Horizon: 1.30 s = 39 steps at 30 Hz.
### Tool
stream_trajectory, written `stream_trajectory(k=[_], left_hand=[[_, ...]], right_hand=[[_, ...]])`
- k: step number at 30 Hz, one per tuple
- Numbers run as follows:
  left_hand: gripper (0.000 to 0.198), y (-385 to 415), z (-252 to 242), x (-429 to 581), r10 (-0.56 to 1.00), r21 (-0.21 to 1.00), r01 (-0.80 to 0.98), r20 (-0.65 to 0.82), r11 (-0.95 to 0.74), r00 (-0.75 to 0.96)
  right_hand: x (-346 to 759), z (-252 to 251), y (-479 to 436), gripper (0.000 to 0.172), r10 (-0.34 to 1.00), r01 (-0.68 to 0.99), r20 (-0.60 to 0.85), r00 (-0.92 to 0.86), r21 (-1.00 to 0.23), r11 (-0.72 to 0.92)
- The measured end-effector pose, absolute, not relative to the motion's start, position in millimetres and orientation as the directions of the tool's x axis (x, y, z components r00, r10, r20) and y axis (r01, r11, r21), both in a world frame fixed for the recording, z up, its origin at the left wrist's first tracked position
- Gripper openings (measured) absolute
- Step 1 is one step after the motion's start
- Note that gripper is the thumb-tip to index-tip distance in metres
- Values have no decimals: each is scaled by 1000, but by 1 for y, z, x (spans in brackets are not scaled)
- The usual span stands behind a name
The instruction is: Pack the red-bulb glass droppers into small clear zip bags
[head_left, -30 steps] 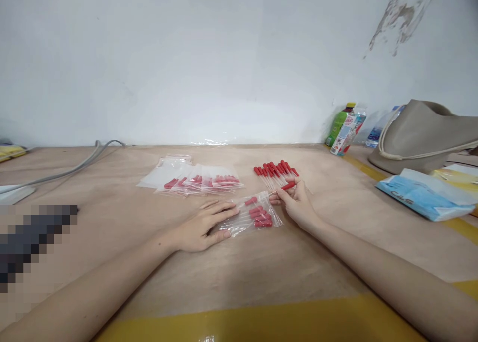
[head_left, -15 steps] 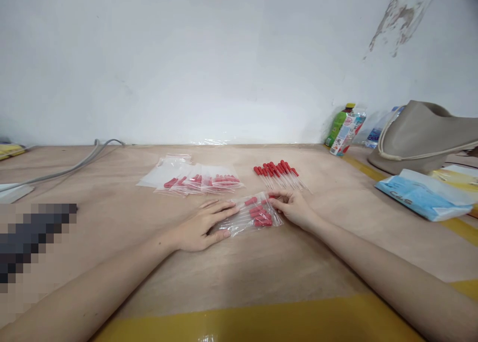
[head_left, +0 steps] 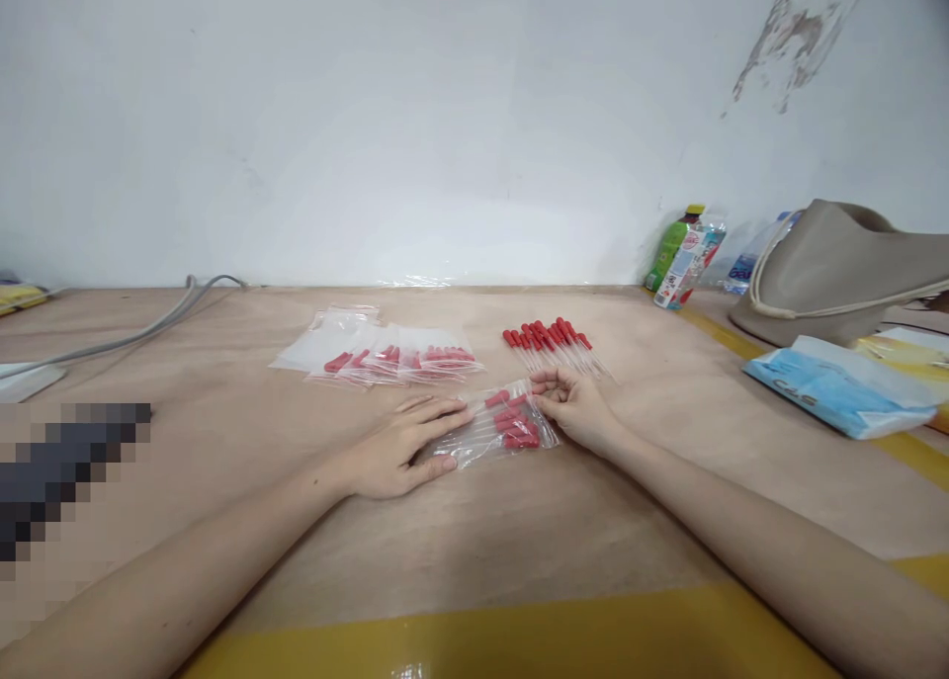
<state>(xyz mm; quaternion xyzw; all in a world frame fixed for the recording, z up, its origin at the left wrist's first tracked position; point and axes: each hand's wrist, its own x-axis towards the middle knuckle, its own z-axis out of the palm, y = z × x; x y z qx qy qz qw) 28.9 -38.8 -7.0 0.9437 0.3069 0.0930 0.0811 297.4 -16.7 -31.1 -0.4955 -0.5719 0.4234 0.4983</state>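
Observation:
A clear zip bag (head_left: 489, 432) holding several red-bulbed glass droppers lies on the brown tabletop (head_left: 474, 521). My left hand (head_left: 400, 452) lies flat on the bag's left end, fingers stretched out. At the bag's right-hand mouth, my right hand (head_left: 574, 407) has its fingers curled and pinched on a red-bulbed dropper (head_left: 519, 399) that is mostly inside the bag. Just behind my right hand lies a loose row of red-bulbed droppers (head_left: 553, 343).
Several filled clear bags (head_left: 392, 358) lie in a row behind my left hand. At the far right stand drink bottles (head_left: 686, 254), a beige bag (head_left: 837, 264) and a blue tissue pack (head_left: 837, 382). A grey cable (head_left: 148, 328) runs at the far left. Yellow tape (head_left: 519, 639) marks the near edge.
My right hand carried one dropper from beside the loose row down to the bag's mouth and slid it in. My left hand stayed flat on the bag.

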Motion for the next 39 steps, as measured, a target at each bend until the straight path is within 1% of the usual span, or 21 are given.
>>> stream_trajectory(k=[3,6,8,12,15,19,22,24,26,28,29,30,31,33,35,37,39], left_hand=[[54,-39,-6,29,594,207,564,135,-799,793],[54,-39,-6,29,590,206,560,135,-802,796],[54,-39,-6,29,588,205,559,132,-804,798],[54,-39,-7,29,597,207,567,129,-797,792],[54,-40,-7,29,601,219,569,128,-793,789],[52,-40,-5,30,594,236,556,143,-797,792],[45,-40,-4,30,579,242,537,161,-808,799],[42,-40,-4,30,575,244,532,160,-811,802],[41,-40,-4,30,578,248,535,152,-808,802],[42,-40,-5,30,581,248,538,151,-806,800],[43,-40,-5,30,581,247,539,151,-805,800],[44,-40,-6,31,582,245,540,151,-806,799],[44,-40,-6,31,581,244,539,150,-806,800],[45,-40,-6,32,576,245,535,144,-808,804],[45,-40,-5,32,568,246,527,143,-814,810],[45,-39,-4,33,560,248,518,149,-819,815],[45,-39,-5,34,556,249,512,155,-822,817]], right_hand=[[297,-32,-16,31,987,128,158,-22,-979,160],[297,-33,-16,30,982,154,186,-27,-970,188],[297,-32,-16,31,980,175,194,-37,-965,197],[294,-30,-17,41,985,192,145,-92,-968,160],[296,-28,-16,38,985,170,144,-95,-973,158],[307,-26,-10,37,974,82,224,18,-972,222],[320,-19,-3,41,968,-80,221,122,-970,231],[330,-10,1,41,960,-194,206,189,-951,242],[339,0,4,37,938,-266,203,281,-923,279],[346,9,6,30,916,-298,189,354,-905,303],[348,12,5,26,917,-303,168,363,-909,287],[349,14,4,21,932,-300,133,338,-923,241],[348,14,2,18,957,-285,79,278,-945,161],[344,14,-5,16,994,-199,-83,72,-978,-68],[335,13,-13,20,958,-55,-254,-136,-963,-263],[325,12,-21,21,914,66,-333,-233,-943,-327],[316,11,-26,21,909,150,-330,-257,-942,-299]])
